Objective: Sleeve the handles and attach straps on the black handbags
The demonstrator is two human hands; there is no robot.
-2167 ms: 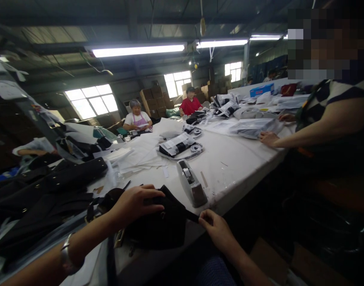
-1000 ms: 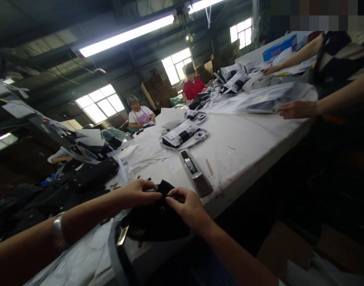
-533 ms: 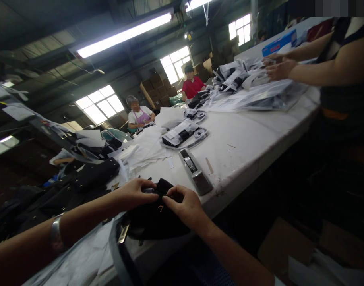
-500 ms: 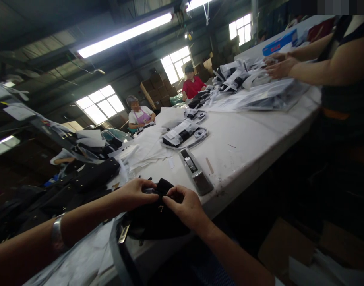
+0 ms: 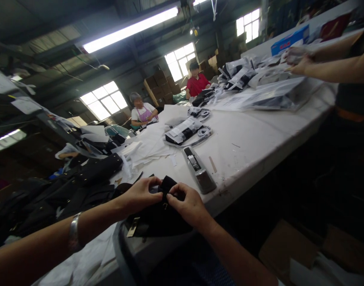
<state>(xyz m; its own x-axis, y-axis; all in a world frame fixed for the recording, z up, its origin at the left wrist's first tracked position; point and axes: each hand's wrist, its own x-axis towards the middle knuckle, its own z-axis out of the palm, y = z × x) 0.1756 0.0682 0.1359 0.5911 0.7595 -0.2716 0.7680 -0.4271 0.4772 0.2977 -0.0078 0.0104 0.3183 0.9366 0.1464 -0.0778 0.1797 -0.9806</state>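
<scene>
A black handbag (image 5: 161, 223) with gold-coloured metal fittings (image 5: 133, 227) rests at the near edge of the table in front of me. My left hand (image 5: 142, 197) pinches its upper part from the left, thumb and fingers closed on the black material. From the right, my right hand (image 5: 188, 204) grips the same spot, its fingertips almost meeting the left ones. A short black flap or strap end (image 5: 168, 183) stands up between the hands. Just below the fingertips hangs a small gold fitting (image 5: 165, 205). The exact piece under the fingertips is hidden.
A grey tape dispenser (image 5: 200, 171) stands right of the bag. Beyond lie wrapped black bags (image 5: 183, 131) and white paper sheets (image 5: 149, 149). Black bags (image 5: 92, 178) pile up at left. A co-worker's hands (image 5: 301, 59) are at the far right; two people sit across the table.
The view has shifted slightly, so most things sit a little further right. Both my hands keep hold of the bag at about the same spot. The co-worker's hands at right have moved.
</scene>
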